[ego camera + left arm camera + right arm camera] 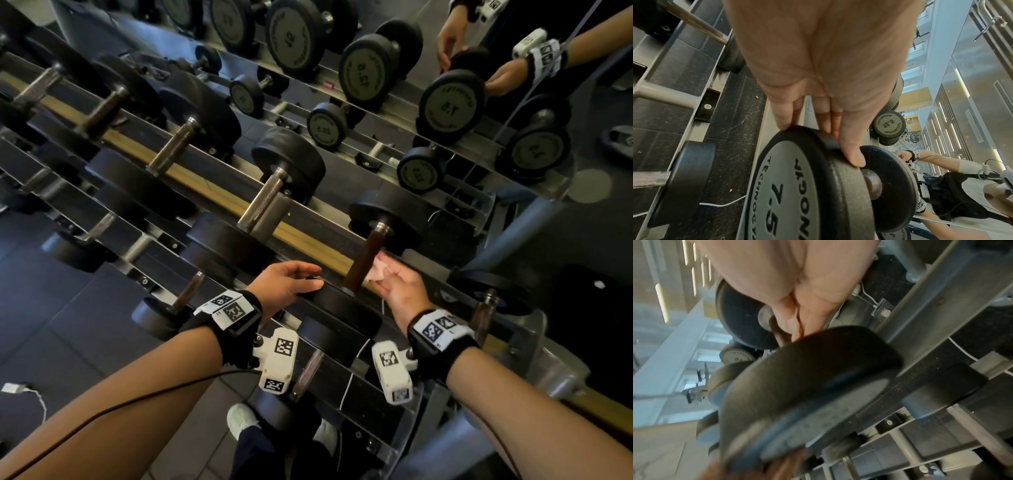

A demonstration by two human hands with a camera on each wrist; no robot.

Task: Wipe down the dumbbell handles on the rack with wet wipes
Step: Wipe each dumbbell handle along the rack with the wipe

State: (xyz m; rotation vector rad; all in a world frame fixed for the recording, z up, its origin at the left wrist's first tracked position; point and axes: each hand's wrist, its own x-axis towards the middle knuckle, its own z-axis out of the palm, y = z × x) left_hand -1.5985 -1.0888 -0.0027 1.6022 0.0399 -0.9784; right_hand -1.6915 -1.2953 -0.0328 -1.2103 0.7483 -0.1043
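On the rack's top tier lies a dumbbell with a brown handle (363, 263) and black heads. My left hand (308, 277) rests with stretched fingers on its near head (342, 305). In the left wrist view my left hand (821, 144) lies over the rim of that head (789, 186), which is marked 7.5. My right hand (387, 277) pinches a pale wet wipe (378, 269) and holds it against the right side of the handle. The right wrist view is blurred; there my right hand (797, 331) reaches past the near head (807, 386) to the handle (777, 335).
More dumbbells (263, 202) line the tier to the left, with smaller ones on lower tiers (188, 291). A mirror (376, 68) behind the rack reflects dumbbells and my hands. A white cable (20, 389) lies on the floor at left. My shoes (239, 418) stand below.
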